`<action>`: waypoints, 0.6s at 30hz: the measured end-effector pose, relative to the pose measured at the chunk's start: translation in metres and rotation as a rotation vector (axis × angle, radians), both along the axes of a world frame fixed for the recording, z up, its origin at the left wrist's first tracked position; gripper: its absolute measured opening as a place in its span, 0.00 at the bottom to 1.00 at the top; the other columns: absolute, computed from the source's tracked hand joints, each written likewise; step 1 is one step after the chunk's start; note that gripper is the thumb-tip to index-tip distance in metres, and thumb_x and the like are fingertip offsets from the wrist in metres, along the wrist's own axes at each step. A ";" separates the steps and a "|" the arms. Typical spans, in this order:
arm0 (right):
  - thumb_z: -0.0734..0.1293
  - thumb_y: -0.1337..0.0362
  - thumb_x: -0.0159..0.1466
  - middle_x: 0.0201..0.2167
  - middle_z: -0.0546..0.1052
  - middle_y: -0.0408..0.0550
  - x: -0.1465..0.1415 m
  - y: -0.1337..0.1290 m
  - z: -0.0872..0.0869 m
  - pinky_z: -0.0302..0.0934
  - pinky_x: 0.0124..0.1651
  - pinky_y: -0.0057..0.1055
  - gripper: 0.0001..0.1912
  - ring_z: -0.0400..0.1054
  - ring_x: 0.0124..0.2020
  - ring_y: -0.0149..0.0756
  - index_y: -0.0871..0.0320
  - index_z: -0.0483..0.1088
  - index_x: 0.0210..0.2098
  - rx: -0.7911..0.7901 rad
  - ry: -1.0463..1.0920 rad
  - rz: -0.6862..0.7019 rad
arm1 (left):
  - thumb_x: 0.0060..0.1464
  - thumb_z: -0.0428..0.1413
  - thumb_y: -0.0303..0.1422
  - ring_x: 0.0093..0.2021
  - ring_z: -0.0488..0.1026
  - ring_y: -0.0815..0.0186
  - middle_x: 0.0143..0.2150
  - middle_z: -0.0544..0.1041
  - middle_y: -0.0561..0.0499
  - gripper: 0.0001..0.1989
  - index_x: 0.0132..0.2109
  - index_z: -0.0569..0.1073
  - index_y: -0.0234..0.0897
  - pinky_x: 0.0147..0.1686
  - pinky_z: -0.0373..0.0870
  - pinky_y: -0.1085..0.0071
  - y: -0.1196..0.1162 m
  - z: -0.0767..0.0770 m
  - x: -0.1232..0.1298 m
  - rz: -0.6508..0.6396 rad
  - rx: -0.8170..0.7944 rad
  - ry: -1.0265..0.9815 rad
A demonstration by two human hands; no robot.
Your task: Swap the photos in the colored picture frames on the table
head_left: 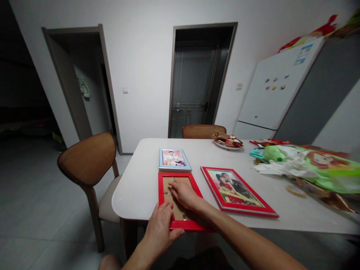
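A red picture frame [161,189] lies face down at the table's front edge, its brown backing board [178,214] and small metal clips showing. My left hand [161,225] grips its lower left corner, fingers on the left side and thumb along the bottom edge. Over the backing, my right hand [183,193] is closed, its fingertips pressed near the upper clips; whether they pinch a clip is hidden. Just beyond is a light blue frame [173,158] with a photo face up. To the right, another red frame [239,189] shows a photo of two people.
The white table [135,183] also bears a plate of items [227,140] at the back and a heap of colourful plastic bags [315,161] at the right. A roll of tape [296,191] lies before the heap. Wooden chairs [90,159] stand left and behind.
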State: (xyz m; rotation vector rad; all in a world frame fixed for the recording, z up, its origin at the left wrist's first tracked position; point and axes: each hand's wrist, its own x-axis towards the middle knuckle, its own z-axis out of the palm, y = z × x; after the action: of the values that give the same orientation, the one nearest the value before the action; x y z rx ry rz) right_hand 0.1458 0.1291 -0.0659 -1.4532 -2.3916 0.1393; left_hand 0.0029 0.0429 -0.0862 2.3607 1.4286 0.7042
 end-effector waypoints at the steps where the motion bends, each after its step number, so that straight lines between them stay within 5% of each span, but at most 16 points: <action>1: 0.55 0.64 0.60 0.36 0.71 0.51 0.002 0.006 0.000 0.51 0.38 0.27 0.13 0.62 0.38 0.34 0.59 0.68 0.39 0.001 0.037 -0.071 | 0.38 0.61 0.36 0.53 0.61 0.54 0.51 0.66 0.40 0.25 0.45 0.66 0.33 0.52 0.56 0.54 -0.002 0.001 0.000 0.003 0.002 0.005; 6: 0.58 0.63 0.57 0.29 0.73 0.51 0.007 0.036 -0.009 0.50 0.29 0.26 0.12 0.64 0.29 0.34 0.61 0.70 0.28 -0.012 0.093 -0.271 | 0.38 0.61 0.37 0.52 0.61 0.53 0.49 0.69 0.41 0.22 0.42 0.68 0.33 0.53 0.53 0.52 -0.010 0.007 0.002 -0.014 -0.007 0.025; 10: 0.58 0.63 0.57 0.29 0.73 0.53 0.004 0.046 -0.016 0.49 0.27 0.26 0.11 0.64 0.28 0.33 0.62 0.70 0.29 -0.018 0.142 -0.367 | 0.38 0.60 0.36 0.53 0.60 0.52 0.50 0.67 0.39 0.25 0.45 0.67 0.32 0.54 0.53 0.53 -0.012 0.011 0.003 -0.008 -0.032 0.063; 18: 0.56 0.62 0.57 0.26 0.74 0.49 0.016 0.041 -0.004 0.52 0.28 0.25 0.14 0.64 0.25 0.31 0.62 0.69 0.26 -0.008 0.333 -0.289 | 0.39 0.59 0.36 0.55 0.57 0.53 0.53 0.64 0.39 0.27 0.47 0.64 0.31 0.56 0.47 0.52 -0.019 0.016 0.010 0.005 -0.057 0.125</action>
State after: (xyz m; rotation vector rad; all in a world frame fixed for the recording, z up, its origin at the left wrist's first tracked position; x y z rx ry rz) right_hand 0.1616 0.1699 -0.0703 -1.6178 -1.9014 0.2939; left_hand 0.0134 0.0243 -0.0707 2.3950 1.4854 0.5175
